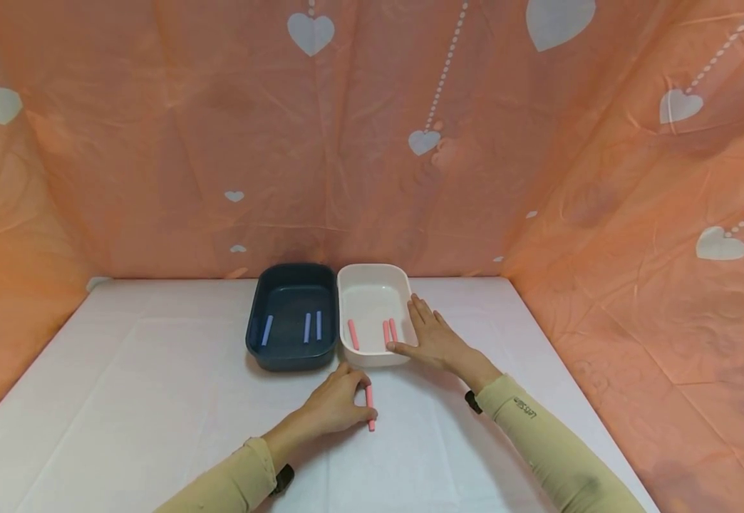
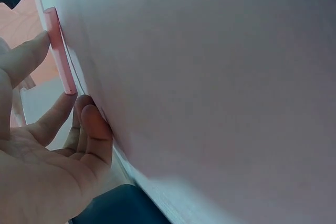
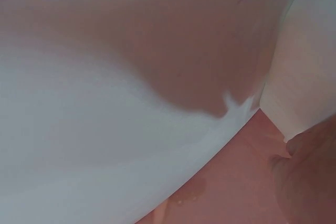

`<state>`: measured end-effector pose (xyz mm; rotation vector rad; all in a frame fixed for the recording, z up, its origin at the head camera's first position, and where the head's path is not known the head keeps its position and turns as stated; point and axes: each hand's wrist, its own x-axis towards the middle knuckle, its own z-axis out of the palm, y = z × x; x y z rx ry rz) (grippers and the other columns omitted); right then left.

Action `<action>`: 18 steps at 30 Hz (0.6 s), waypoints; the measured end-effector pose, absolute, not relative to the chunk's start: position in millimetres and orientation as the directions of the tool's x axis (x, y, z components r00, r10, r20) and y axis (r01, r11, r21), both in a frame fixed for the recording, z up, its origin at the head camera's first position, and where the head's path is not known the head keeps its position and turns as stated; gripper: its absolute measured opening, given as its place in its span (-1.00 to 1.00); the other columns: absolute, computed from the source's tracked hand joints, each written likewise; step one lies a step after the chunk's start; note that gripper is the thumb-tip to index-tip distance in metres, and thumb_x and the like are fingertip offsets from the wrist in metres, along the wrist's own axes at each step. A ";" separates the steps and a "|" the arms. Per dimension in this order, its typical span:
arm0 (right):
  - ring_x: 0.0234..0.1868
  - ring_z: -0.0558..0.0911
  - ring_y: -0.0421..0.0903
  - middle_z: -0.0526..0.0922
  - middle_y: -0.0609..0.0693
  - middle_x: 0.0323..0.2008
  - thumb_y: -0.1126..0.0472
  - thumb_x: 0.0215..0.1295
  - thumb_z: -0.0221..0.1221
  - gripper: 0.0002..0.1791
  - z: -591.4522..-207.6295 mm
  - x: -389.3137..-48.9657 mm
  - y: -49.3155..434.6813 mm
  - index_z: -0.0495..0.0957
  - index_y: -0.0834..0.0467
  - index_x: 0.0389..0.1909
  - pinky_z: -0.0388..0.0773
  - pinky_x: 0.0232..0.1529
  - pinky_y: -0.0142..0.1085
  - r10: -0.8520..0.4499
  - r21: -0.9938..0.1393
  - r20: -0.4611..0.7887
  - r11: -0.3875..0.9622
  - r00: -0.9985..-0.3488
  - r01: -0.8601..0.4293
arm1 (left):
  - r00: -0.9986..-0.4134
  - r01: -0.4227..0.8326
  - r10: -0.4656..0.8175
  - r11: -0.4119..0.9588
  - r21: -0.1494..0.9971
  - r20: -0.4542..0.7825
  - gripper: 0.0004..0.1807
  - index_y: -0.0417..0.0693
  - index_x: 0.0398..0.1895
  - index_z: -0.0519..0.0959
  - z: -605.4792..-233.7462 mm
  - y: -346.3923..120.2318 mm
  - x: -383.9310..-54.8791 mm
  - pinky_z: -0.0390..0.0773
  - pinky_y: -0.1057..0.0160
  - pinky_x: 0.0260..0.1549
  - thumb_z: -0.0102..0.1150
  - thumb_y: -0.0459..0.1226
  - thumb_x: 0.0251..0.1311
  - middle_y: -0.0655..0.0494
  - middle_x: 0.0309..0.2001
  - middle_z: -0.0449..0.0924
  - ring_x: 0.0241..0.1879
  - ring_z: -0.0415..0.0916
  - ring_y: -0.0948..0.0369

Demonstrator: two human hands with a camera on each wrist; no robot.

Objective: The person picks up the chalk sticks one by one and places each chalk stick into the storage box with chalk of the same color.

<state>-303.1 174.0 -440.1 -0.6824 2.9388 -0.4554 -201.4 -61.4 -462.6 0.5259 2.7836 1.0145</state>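
My left hand [image 1: 336, 402] pinches a pink chalk stick [image 1: 370, 410] just in front of the trays, the index finger near its far end and the thumb close to its near end. In the left wrist view this chalk stick [image 2: 61, 51] lies between those two fingertips, close to the tabletop. At the right side of the white tray [image 1: 372, 303], my right hand [image 1: 439, 342] rests with its fingers extended and its thumb over the front rim. Three pink chalk sticks [image 1: 353, 335] lie inside that tray. The right wrist view catches only part of the hand [image 3: 310, 182] beside the tray wall [image 3: 304, 61].
Against the white tray's left side stands a dark blue tray [image 1: 291, 299] holding three blue-violet chalk sticks [image 1: 307, 328]. Both trays sit near the back of a white-covered table [image 1: 154, 399]. Orange sheets with white hearts [image 1: 282, 142] hang behind and on both sides.
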 end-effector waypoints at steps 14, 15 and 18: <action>0.68 -0.17 0.10 -0.24 0.18 0.68 -0.48 0.37 0.08 0.24 -439.8 -302.9 174.3 -0.18 0.34 0.64 -0.16 0.61 0.05 -0.446 -0.305 -0.020 0.855 -0.895 -0.419 | -0.909 0.309 0.412 0.567 0.764 0.061 -0.51 -0.26 -0.03 0.60 -462.9 -55.9 -200.2 0.48 0.29 -0.25 0.58 -0.35 -0.05 0.06 -0.20 0.48 -0.30 0.46 0.24; 0.68 -0.17 0.11 -0.24 0.18 0.68 -0.48 0.37 0.08 0.24 -439.8 -302.8 174.3 -0.17 0.34 0.64 -0.16 0.61 0.06 -0.447 -0.303 -0.020 0.855 -0.895 -0.420 | -0.907 0.309 0.416 0.554 0.773 0.065 -0.51 -0.27 -0.03 0.59 -463.1 -55.4 -200.2 0.48 0.29 -0.25 0.57 -0.37 -0.05 0.05 -0.20 0.49 -0.30 0.48 0.23; 0.68 -0.17 0.11 -0.24 0.18 0.68 -0.48 0.37 0.08 0.24 -439.9 -302.7 174.3 -0.17 0.34 0.64 -0.15 0.61 0.06 -0.449 -0.297 -0.021 0.856 -0.893 -0.423 | -0.902 0.305 0.425 0.517 0.800 0.069 -0.52 -0.28 -0.03 0.58 -463.6 -54.3 -199.9 0.52 0.31 -0.25 0.56 -0.42 -0.05 0.02 -0.19 0.50 -0.29 0.53 0.20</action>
